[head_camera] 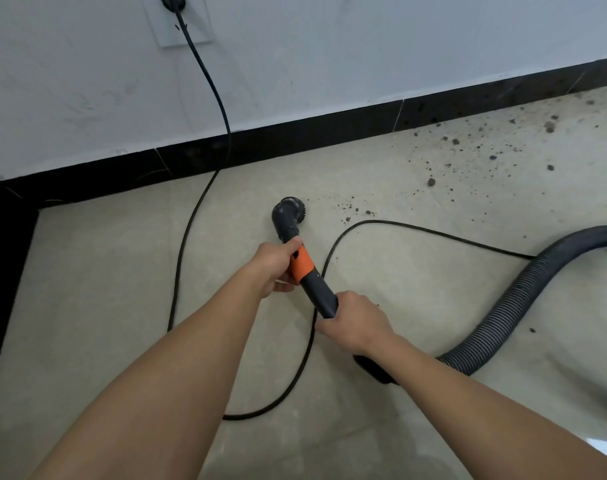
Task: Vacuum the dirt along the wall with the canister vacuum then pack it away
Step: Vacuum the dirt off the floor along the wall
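Gripping the stiff, light vacuum wand (309, 275) are both hands: left hand (276, 265) clenching the orange collar, right hand (355, 323) lower; dirt (468, 157) is lying at two o'clock.

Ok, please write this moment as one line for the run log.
left hand: grips orange collar | right hand: grips wand | brush nozzle: on floor | dirt: remains right, by baseboard

One head-worn wide-angle view looks steeply down, close over the forearms, toward floor (104, 271) and probably slightly tilted wall (329, 46)
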The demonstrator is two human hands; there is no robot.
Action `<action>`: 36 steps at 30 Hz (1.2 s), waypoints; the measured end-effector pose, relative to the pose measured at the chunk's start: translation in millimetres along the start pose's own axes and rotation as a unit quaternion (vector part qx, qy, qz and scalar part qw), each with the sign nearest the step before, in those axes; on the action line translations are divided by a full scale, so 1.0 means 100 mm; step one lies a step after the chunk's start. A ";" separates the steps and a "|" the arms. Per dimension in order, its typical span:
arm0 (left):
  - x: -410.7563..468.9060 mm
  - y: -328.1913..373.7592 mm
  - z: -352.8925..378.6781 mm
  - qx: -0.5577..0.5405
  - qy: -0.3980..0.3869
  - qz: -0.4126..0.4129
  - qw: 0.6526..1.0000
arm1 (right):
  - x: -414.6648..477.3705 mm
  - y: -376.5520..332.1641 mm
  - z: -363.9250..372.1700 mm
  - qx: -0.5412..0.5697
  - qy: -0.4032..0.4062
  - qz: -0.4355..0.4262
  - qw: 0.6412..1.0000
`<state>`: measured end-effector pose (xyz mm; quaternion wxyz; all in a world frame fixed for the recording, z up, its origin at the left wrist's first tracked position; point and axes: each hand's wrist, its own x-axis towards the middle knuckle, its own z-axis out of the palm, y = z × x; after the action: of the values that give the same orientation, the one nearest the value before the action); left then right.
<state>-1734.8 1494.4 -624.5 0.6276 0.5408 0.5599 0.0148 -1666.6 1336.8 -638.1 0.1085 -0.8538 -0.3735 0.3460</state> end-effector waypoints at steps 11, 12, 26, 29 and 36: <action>0.19 -0.21 -0.10 0.265 0.211 0.135 0.931 | 0.02 0.30 -0.40 -0.056 0.129 0.025 0.990; 0.19 -0.40 -0.30 0.323 0.241 0.129 0.906 | 0.02 0.24 -0.37 -0.051 0.128 0.017 0.990; 0.14 -1.51 -0.63 0.488 0.268 0.119 0.822 | 0.26 0.45 -0.73 -0.010 0.110 0.081 0.991; 0.14 -1.51 -0.64 0.487 0.268 0.125 0.822 | 0.07 0.40 -0.58 -0.113 0.066 0.002 0.991; 0.12 -1.53 -0.68 0.489 0.272 0.148 0.816 | -0.62 0.61 -0.20 -0.232 0.037 -0.083 0.969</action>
<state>-1869.0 1483.4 -724.6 0.0931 0.8267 0.5545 -0.0219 -1648.7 1251.9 -618.4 -0.0506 -0.8340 -0.5085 0.2081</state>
